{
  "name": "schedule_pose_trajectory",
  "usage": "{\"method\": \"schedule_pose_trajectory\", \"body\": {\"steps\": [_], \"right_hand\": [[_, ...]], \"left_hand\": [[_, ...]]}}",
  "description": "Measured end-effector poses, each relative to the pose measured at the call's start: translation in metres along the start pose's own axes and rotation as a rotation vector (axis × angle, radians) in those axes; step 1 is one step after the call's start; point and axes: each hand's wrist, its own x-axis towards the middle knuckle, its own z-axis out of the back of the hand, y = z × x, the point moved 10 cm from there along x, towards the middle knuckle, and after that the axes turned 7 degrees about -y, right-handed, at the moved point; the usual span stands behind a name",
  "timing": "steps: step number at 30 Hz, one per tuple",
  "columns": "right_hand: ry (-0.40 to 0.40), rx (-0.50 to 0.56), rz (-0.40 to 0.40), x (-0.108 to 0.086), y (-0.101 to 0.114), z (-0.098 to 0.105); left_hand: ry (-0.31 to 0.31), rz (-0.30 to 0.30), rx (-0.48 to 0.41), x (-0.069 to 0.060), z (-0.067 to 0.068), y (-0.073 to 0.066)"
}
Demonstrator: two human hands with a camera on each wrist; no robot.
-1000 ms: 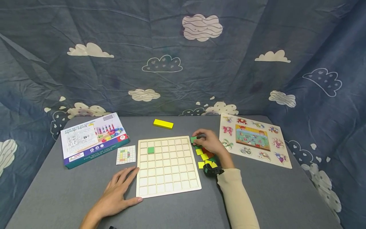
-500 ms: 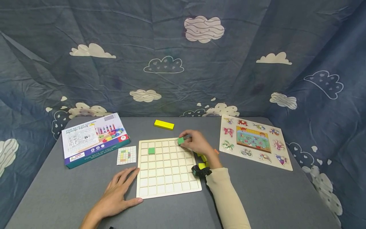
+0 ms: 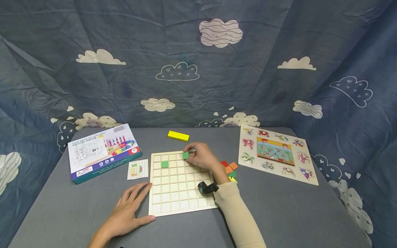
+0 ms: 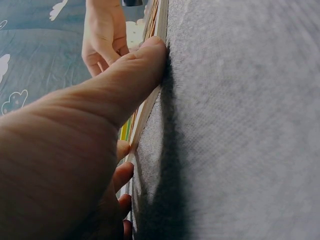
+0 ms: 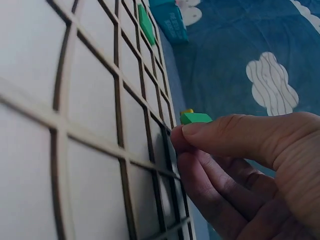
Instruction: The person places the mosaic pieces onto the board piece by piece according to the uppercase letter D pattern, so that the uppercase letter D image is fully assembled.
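A pale wooden grid board (image 3: 173, 198) lies flat on the grey table. One green square tile (image 3: 164, 164) sits in a cell near its upper left. Over the board's far edge, my right hand (image 3: 203, 156) pinches a second green tile (image 3: 185, 155) between thumb and fingertips; the right wrist view shows this tile (image 5: 196, 118) held just off the grid. My left hand (image 3: 125, 210) rests by the board's left side with fingers spread, its thumb and fingertips touching the edge. In the left wrist view the thumb (image 4: 135, 70) lies along the board's rim.
Loose red, orange, green and yellow tiles (image 3: 232, 168) lie right of the board, partly behind my right wrist. A small pattern card (image 3: 138, 169) and a boxed toy (image 3: 103, 153) are at the left. Behind stands a yellow block (image 3: 178, 136); a picture puzzle (image 3: 277, 155) lies right.
My right hand has carried the green tile leftward from the loose tiles to above the board's far row. The left hand stays at the board's edge.
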Motion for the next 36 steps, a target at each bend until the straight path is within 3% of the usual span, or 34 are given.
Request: {"method": "schedule_pose_trajectory", "body": {"steps": [12,18,28,36], "right_hand": [[0.030,0.001,0.023,0.002,0.015,-0.019],[0.042,-0.064,0.043,0.003,0.024,-0.029],[0.033,-0.128,0.083,0.004,0.028,-0.033],[0.061,-0.152,0.152,0.003,0.036,-0.044]], "left_hand": [[-0.009,0.002,0.004,-0.001,-0.002,0.001],[0.002,0.009,-0.004,-0.001,-0.003,0.001],[-0.051,-0.026,0.012,-0.001,-0.001,0.000],[-0.006,0.006,0.011,0.000,-0.001,0.001]]}}
